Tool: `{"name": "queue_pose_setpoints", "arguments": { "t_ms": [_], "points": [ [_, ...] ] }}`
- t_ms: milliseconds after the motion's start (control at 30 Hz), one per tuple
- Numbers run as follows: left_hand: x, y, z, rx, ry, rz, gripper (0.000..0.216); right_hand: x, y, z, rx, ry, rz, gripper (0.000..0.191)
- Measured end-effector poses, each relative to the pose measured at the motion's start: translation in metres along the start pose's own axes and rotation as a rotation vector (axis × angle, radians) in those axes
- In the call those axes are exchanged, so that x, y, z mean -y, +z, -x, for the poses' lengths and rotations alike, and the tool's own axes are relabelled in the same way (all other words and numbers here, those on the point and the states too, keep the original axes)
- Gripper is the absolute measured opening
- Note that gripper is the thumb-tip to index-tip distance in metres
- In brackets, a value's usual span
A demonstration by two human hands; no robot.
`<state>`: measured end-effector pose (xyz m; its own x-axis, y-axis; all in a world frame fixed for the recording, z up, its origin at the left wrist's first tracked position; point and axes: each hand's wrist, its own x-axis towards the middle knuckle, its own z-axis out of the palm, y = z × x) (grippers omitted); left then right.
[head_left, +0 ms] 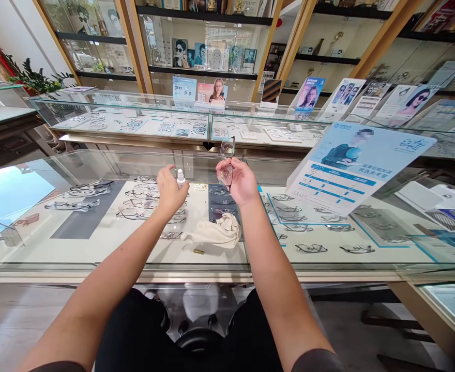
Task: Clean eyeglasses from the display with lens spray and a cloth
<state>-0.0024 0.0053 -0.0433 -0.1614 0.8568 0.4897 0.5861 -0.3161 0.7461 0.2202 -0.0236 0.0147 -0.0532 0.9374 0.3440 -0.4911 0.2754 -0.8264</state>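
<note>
My right hand (243,182) is raised over the glass counter, pinching a pair of eyeglasses (227,149). The glasses are turned on end, one lens above my fingers and the other against them. My left hand (172,190) is curled around a small white spray bottle (180,177), whose nozzle shows between thumb and fingers. The bottle's lower part is hidden by the hand. Below my right hand, a crumpled cream cloth (222,232) lies on the glass, with a small gold-coloured piece (198,252) in front of it.
Under the glass top of the counter (111,253) are rows of eyeglass frames (136,213). A blue-and-white sign (351,165) stands to the right, with an open white box (440,204) beyond it. Another glass showcase (134,116) runs behind, with shelves farther back.
</note>
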Motion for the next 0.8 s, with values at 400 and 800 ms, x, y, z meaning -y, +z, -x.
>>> {"name": "queue_pose_setpoints", "arguments": {
  "t_ms": [400,800],
  "points": [
    [-0.05,0.015,0.08,1.116,0.881,-0.021,0.026,0.008,-0.004,-0.001,-0.069,-0.023,0.052,0.024],
    [-0.013,0.024,0.034,0.538,0.396,-0.282,0.039,0.005,-0.003,-0.001,-0.043,-0.03,0.034,0.02]
  ]
}}
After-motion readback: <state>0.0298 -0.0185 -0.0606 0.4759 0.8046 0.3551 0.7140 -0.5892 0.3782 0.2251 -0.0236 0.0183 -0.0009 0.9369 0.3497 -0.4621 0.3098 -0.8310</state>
